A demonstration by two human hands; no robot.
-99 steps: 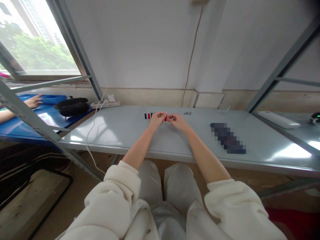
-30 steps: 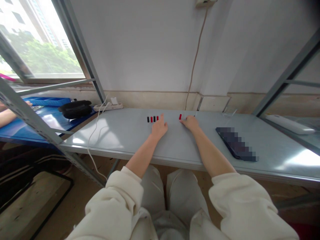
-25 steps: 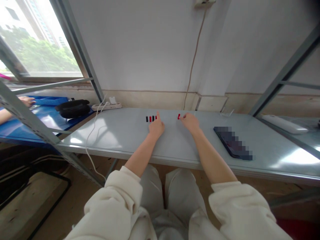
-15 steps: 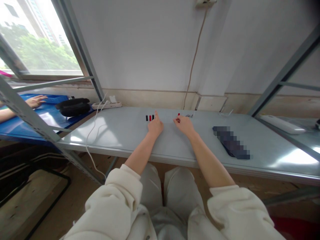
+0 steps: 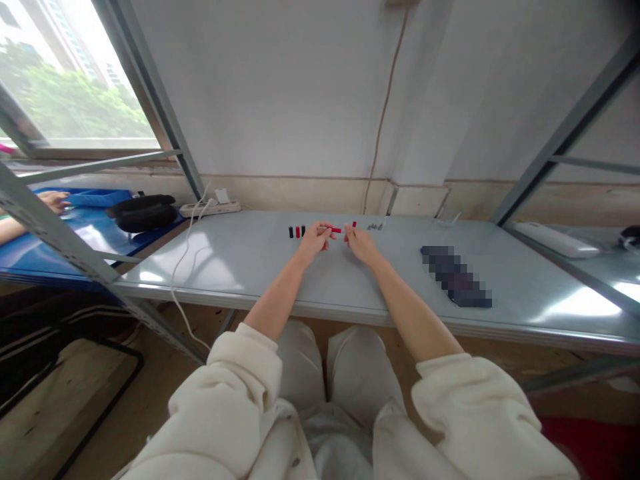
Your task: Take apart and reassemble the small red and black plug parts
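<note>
My left hand (image 5: 314,243) is above the table with its fingers closed on a slim red cylinder (image 5: 337,230), which points right toward my other hand. Just across a small gap, my right hand (image 5: 362,244) has its thumb and fingertips pinched together; anything between them is too small to name. Close behind those fingertips shows a short red piece (image 5: 355,224). Left of my left hand, a black cylinder (image 5: 291,232) and a red cylinder (image 5: 297,232) stand in a row with another black one (image 5: 303,231). Small greyish metallic pieces (image 5: 375,227) lie beyond my right hand.
A dark, pixelated flat object (image 5: 456,277) lies on the grey table (image 5: 250,267) at right. A power strip (image 5: 213,208) with a white cable (image 5: 183,260) is at the back left. Beyond the metal post, a co-worker's hand (image 5: 54,200) rests near a blue tray (image 5: 100,197) and black case (image 5: 143,213).
My left hand has gone from pointing beside the row to gripping the red cylinder, now turned toward my right hand. My right hand stays pinched. The view has shifted slightly.
</note>
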